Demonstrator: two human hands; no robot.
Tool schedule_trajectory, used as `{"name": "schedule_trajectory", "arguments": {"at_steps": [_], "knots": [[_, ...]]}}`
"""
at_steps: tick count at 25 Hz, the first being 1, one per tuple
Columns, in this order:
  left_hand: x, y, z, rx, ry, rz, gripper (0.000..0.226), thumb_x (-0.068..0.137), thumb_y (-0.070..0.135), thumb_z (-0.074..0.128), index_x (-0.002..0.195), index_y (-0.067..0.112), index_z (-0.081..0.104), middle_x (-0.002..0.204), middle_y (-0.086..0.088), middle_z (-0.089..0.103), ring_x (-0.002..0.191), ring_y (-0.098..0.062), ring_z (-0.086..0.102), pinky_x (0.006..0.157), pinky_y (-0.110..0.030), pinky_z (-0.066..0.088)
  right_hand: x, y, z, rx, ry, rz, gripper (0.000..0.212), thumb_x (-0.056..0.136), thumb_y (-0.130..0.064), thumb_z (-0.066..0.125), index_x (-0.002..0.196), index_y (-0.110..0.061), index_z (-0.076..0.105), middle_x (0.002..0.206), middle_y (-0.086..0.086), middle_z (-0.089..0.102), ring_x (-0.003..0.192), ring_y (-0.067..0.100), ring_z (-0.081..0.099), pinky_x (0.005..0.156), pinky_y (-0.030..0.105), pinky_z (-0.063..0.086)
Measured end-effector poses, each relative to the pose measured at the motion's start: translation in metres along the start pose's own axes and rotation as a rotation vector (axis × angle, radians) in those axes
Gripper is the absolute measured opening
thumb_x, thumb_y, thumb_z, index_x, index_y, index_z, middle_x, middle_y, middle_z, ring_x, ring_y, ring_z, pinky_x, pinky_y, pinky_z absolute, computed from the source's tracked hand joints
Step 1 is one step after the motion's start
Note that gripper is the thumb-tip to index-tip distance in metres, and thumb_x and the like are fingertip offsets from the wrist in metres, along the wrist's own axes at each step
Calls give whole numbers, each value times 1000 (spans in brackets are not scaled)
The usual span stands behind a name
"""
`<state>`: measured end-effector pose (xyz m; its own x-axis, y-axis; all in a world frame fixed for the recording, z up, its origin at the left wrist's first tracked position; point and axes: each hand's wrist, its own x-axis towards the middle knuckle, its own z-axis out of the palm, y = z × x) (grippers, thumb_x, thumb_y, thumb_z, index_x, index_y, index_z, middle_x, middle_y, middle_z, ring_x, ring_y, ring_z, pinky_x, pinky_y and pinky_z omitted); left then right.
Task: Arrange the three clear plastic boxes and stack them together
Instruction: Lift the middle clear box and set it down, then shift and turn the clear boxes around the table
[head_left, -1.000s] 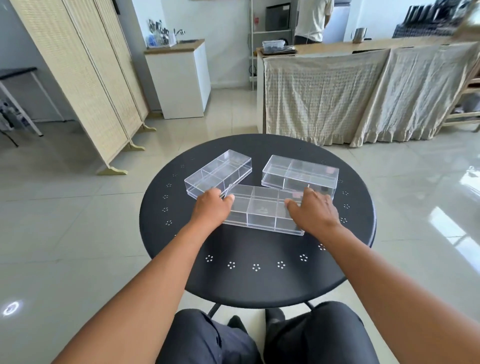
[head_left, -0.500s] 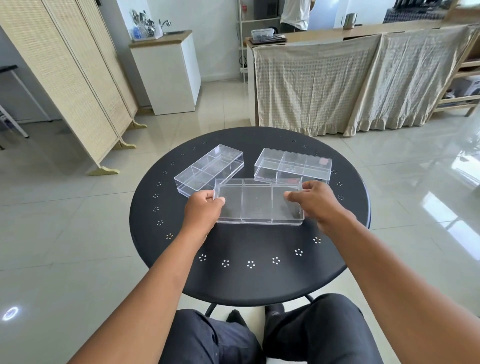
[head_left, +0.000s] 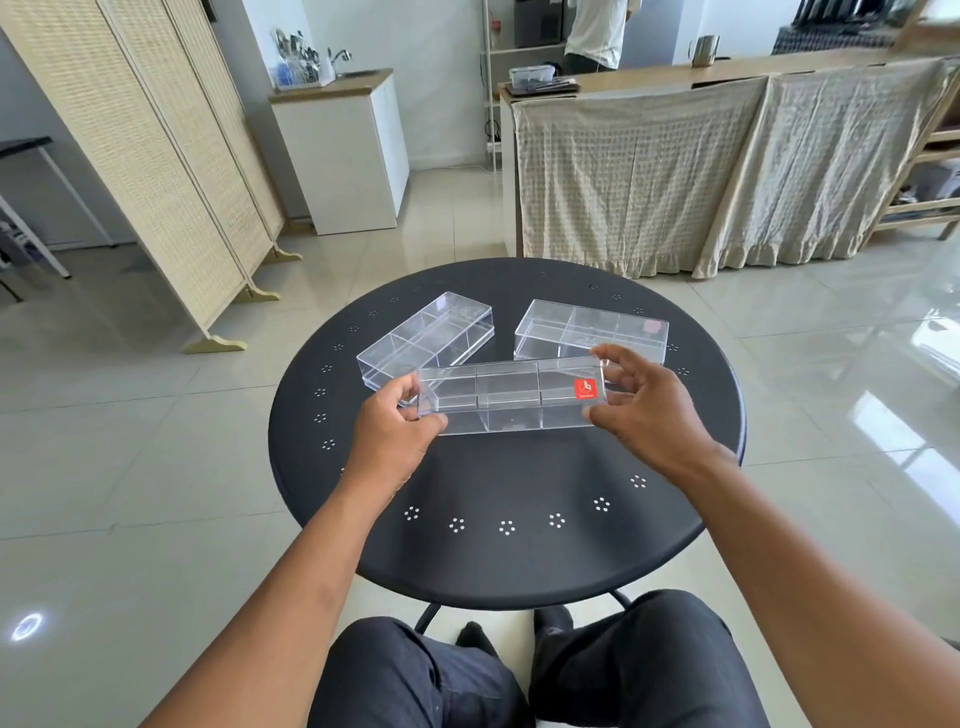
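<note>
We have the near box (head_left: 511, 397) pinched by its short ends, left hand (head_left: 397, 431) closed on one end, right hand (head_left: 641, 410) closed on the other, thumb under and fingers over the top edge. It sits lifted and tilted above the worktop (head_left: 519, 551), with a red sticker (head_left: 586, 388) at its right end. Left box (head_left: 426, 338) lies just behind it, angled; right box (head_left: 592, 330) lies just behind it on the other side; both rest on the worktop, a gap between them. Likely light, rigid, thin-walled, three compartments each. Smooth plastic, so probably slippery; end grips suit it, and squeezing the long walls risks flex or cracking. Nothing is stacked yet.
</note>
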<state>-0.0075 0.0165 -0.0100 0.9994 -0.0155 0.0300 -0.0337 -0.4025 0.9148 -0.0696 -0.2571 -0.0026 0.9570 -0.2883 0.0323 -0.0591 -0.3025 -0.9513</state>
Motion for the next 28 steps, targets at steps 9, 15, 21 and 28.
{"name": "schedule_trajectory", "arguments": {"at_steps": [9, 15, 21, 28], "knots": [[-18, -9, 0, -100, 21, 23, 44, 84, 33, 73, 127, 24, 64, 135, -4, 71, 124, -14, 68, 109, -37, 53, -20, 23, 7, -10, 26, -19, 72, 86, -6, 79, 151, -25, 55, 145, 0, 63, 130, 6, 64, 100, 7, 48], [-25, -26, 0, -103, 125, -46, 38, 76, 61, 76, 101, 33, 72, 99, 1, 82, 98, -20, 79, 95, -51, 61, -29, 26, 7, -9, 75, 2, 47, 98, -37, 70, 142, -20, 67, 116, -4, 81, 50, -10, 59, 55, 3, 41], [-38, -26, 2, -196, 13, -95, 42, 88, 9, 72, 129, 16, 68, 124, 1, 77, 106, 8, 71, 108, -38, 55, -32, 39, 9, 53, 31, 52, 41, 95, -6, 71, 134, -17, 72, 118, -9, 81, 111, 7, 75, 105, 37, 57], [-35, 3, 5, 171, 99, 83, 44, 92, 18, 67, 136, 17, 66, 136, 6, 68, 123, -14, 64, 113, -42, 49, -28, 35, 3, 37, 73, 96, 56, 93, -16, 78, 146, -9, 61, 140, -1, 70, 126, 8, 67, 116, 38, 49]]}}
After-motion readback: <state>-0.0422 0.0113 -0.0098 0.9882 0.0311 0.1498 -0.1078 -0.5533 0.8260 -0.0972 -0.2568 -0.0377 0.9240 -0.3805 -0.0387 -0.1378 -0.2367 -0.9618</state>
